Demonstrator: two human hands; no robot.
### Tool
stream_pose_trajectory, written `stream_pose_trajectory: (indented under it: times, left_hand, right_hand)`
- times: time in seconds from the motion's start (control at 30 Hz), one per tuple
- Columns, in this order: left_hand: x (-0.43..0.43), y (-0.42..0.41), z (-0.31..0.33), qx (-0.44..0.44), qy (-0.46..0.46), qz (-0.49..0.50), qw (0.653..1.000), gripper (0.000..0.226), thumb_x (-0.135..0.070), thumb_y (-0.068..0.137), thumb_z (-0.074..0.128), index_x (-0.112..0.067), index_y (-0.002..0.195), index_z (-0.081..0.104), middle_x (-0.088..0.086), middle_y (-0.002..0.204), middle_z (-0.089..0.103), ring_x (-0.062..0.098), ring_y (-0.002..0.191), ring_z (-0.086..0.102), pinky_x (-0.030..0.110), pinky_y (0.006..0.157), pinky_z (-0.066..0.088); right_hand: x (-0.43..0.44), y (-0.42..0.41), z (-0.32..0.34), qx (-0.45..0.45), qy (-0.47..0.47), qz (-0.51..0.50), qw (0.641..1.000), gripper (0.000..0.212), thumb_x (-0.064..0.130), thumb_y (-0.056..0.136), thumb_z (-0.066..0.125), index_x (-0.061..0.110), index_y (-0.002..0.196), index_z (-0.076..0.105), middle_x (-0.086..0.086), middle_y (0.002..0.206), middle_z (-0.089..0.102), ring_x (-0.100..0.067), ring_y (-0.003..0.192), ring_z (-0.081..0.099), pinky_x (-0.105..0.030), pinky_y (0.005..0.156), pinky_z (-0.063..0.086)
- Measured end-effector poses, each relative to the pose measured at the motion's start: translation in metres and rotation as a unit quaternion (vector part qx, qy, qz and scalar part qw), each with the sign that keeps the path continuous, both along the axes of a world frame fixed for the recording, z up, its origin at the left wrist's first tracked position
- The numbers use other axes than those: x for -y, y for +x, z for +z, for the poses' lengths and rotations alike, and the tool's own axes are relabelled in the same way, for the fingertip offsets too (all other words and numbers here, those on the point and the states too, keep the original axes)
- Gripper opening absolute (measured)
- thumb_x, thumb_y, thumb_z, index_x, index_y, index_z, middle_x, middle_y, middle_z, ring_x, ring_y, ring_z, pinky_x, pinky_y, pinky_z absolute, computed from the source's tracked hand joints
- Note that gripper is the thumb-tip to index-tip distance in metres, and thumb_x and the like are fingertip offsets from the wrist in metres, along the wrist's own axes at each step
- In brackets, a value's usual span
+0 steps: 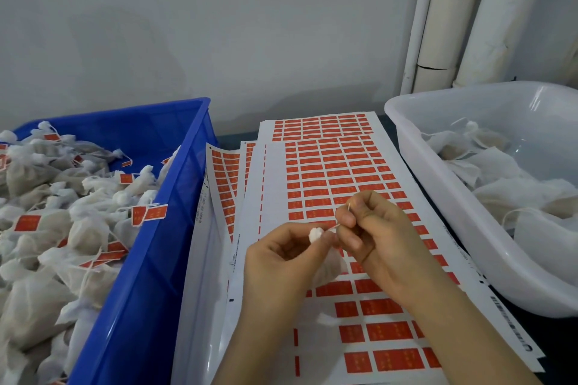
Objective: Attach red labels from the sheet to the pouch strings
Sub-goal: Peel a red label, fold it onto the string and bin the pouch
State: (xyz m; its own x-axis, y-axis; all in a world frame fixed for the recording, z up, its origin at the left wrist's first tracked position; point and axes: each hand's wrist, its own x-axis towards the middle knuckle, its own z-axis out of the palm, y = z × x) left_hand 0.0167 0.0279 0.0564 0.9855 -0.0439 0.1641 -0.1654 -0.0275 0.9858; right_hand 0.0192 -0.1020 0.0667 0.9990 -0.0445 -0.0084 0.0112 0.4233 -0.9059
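Through the head camera I am watching the left hand (281, 259) pinching the gathered neck of a small white mesh pouch (316, 235). Its body is hanging below the fingers, above the label sheet (337, 178). The right hand (375, 234) is pinching the thin pale string (336, 226), which is running taut between the two hands.

The overlapping sheets are covering the counter (387, 122), with the blue crate (150, 228) of labelled pouches (78, 222) just beside them on the left. The white tub (438, 191) is crowding them on the right.

The print on the red labels and the sheet margins is too blurred for me to read.
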Motion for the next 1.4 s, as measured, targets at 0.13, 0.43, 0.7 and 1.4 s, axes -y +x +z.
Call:
stream_pose_trajectory:
  times: [0.13, 0.43, 0.7, 1.4]
  left_hand:
    - [-0.003, 0.003, -0.002, -0.006, 0.003, 0.048, 0.999, 0.011, -0.027, 0.075, 0.071, -0.035, 0.069, 0.074, -0.014, 0.070, 0.071, 0.001, 0.071, 0.067, 0.006, 0.052, 0.046]
    - [-0.012, 0.006, -0.005, -0.043, 0.030, -0.013, 0.999, 0.014, -0.017, 0.082, 0.069, -0.030, 0.078, 0.070, -0.009, 0.072, 0.068, 0.006, 0.071, 0.065, 0.011, 0.053, 0.048]
    - [-0.009, 0.006, -0.003, -0.043, 0.033, -0.062, 0.997, 0.016, -0.050, 0.062, 0.064, -0.034, 0.062, 0.067, -0.005, 0.070, 0.072, 0.010, 0.069, 0.069, 0.013, 0.060, 0.052]
    - [-0.027, 0.009, -0.001, -0.189, -0.023, -0.241, 0.952, 0.021, -0.026, 0.086, 0.053, -0.016, 0.088, 0.071, 0.017, 0.097, 0.072, 0.039, 0.089, 0.069, 0.043, 0.079, 0.057]
  right_hand:
    - [-0.004, -0.002, 0.001, 0.013, 0.018, -0.016, 1.000, 0.034, 0.007, 0.099, 0.035, 0.016, 0.069, 0.051, 0.000, 0.057, 0.047, -0.009, 0.044, 0.040, -0.016, 0.051, 0.045]
    - [-0.010, -0.003, -0.002, 0.044, -0.080, -0.053, 0.994, 0.027, 0.013, 0.098, 0.038, 0.019, 0.075, 0.050, 0.002, 0.059, 0.050, -0.009, 0.047, 0.043, -0.016, 0.052, 0.044]
    - [-0.010, -0.005, 0.002, 0.036, -0.130, -0.036, 0.990, 0.022, 0.019, 0.097, 0.040, 0.016, 0.079, 0.052, 0.000, 0.062, 0.056, -0.012, 0.047, 0.049, -0.022, 0.054, 0.048]
    - [-0.011, -0.005, -0.002, 0.119, -0.362, -0.070, 0.922, 0.016, 0.021, 0.089, 0.057, 0.033, 0.078, 0.059, 0.023, 0.067, 0.062, 0.003, 0.061, 0.060, -0.006, 0.052, 0.044]
